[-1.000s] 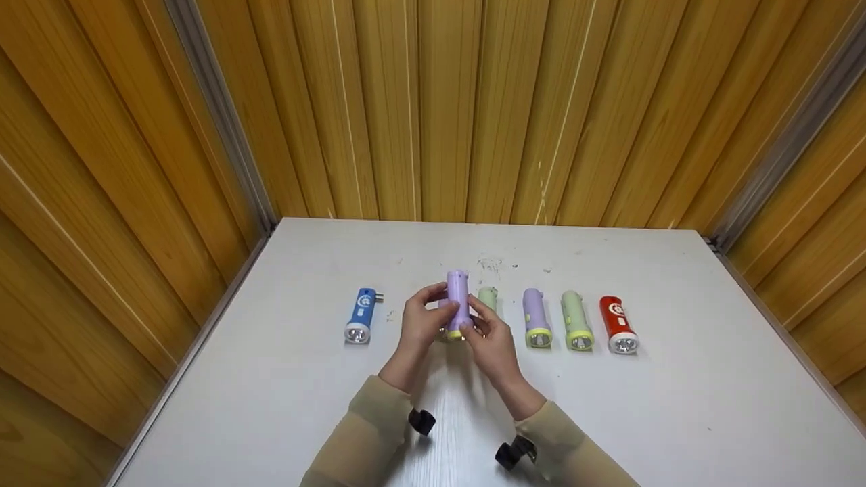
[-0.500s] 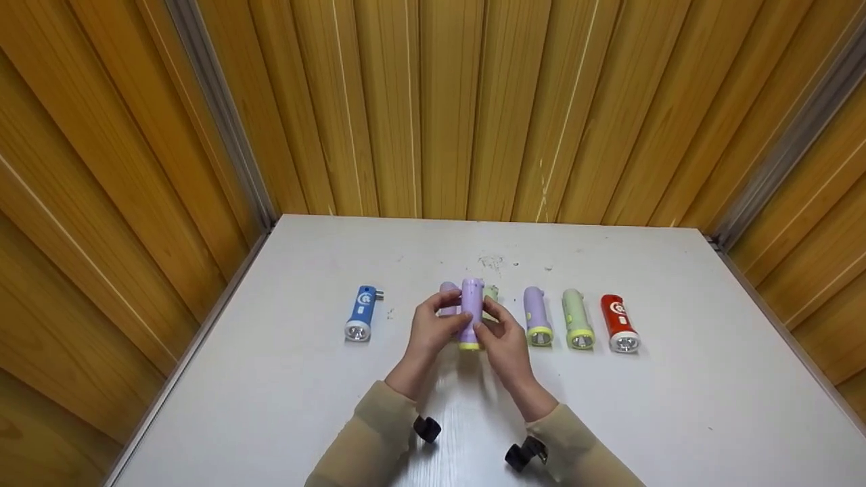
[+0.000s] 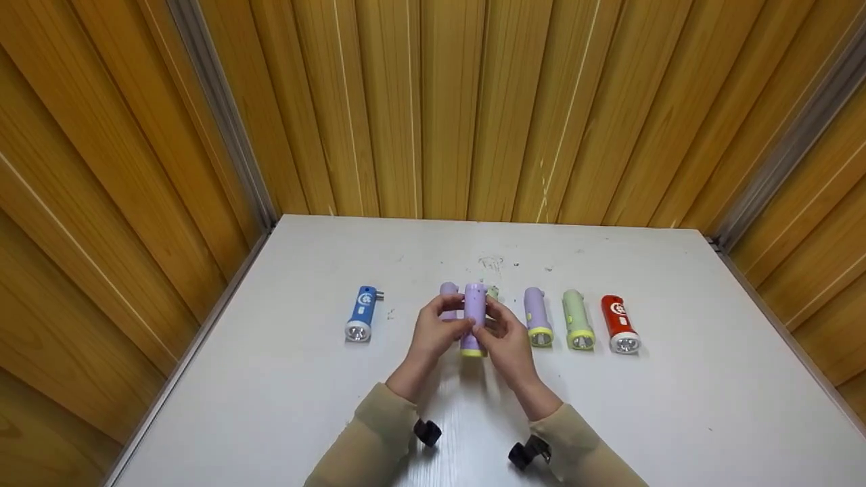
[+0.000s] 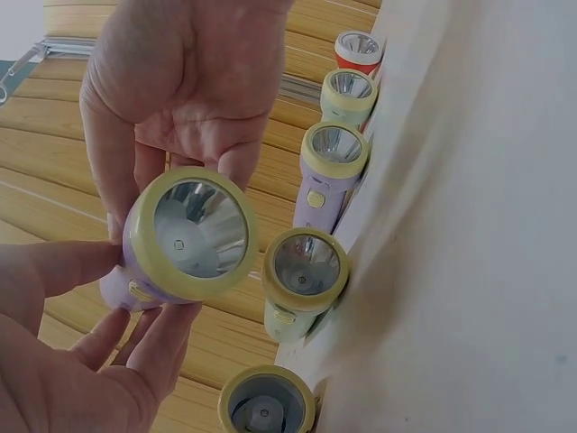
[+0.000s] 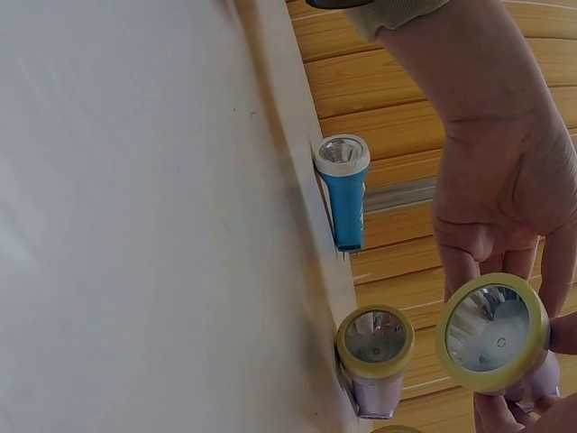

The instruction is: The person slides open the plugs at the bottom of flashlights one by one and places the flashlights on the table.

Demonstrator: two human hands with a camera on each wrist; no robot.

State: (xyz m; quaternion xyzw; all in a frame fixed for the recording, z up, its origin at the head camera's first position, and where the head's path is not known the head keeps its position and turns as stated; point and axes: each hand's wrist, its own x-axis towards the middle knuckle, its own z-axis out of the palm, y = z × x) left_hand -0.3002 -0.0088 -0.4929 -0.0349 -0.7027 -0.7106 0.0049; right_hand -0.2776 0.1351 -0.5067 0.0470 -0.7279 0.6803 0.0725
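A purple flashlight (image 3: 475,304) with a yellow rim is held above the table, its lens end toward me. My left hand (image 3: 433,331) pinches it from the left with thumb and fingers. From the right, my right hand (image 3: 509,341) grips it, thumb near the left thumb. In the left wrist view, its reflector and a yellow switch (image 4: 142,290) show. Behind the hands lie another purple flashlight (image 3: 448,289) and a pale green flashlight (image 3: 493,292), both partly hidden in the head view.
To the left lies a blue flashlight (image 3: 362,311) with metal prongs. At right are a purple flashlight (image 3: 536,311), a green flashlight (image 3: 577,318) and a red flashlight (image 3: 618,321). They rest on a white table (image 3: 676,406) enclosed by wood-patterned walls (image 3: 443,108).
Both hands have moved the held flashlight a little to the right and nearer to me. More of the purple flashlight behind it shows. The flashlights on the table stay put.
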